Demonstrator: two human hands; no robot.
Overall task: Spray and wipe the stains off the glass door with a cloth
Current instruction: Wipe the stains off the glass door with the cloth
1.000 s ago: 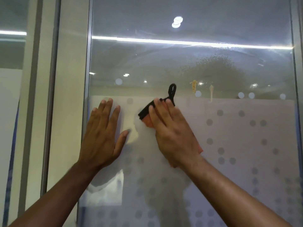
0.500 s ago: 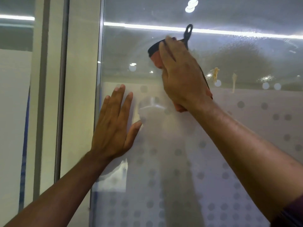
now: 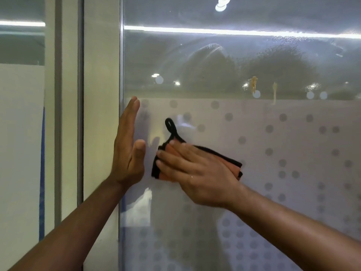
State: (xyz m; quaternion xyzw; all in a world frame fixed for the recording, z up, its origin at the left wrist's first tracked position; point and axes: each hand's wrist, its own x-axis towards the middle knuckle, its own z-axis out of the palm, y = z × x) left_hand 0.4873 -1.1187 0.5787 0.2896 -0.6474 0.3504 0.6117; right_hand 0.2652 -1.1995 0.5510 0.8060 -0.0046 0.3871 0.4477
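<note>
The glass door point(image 3: 293, 145) fills the view, clear on top and frosted with grey dots below. Two yellowish stains, one point(image 3: 253, 84) and another point(image 3: 274, 92), cling to the clear part at the upper right, amid misty spray droplets. My right hand point(image 3: 195, 173) presses a folded orange cloth with black trim point(image 3: 233, 166) flat on the frosted band, its black loop sticking up. My left hand point(image 3: 128, 149) rests against the glass beside the door's left edge, fingers straight and together, holding nothing.
A metal door frame edge point(image 3: 121, 75) runs vertically at the left, with a cream wall panel point(image 3: 101, 114) and another frame strip point(image 3: 80, 94) beyond it. Ceiling lights reflect in the upper glass.
My right hand has swept the cloth down from the clear upper glass to the frosted band. The left hand has shifted towards the door's left edge.
</note>
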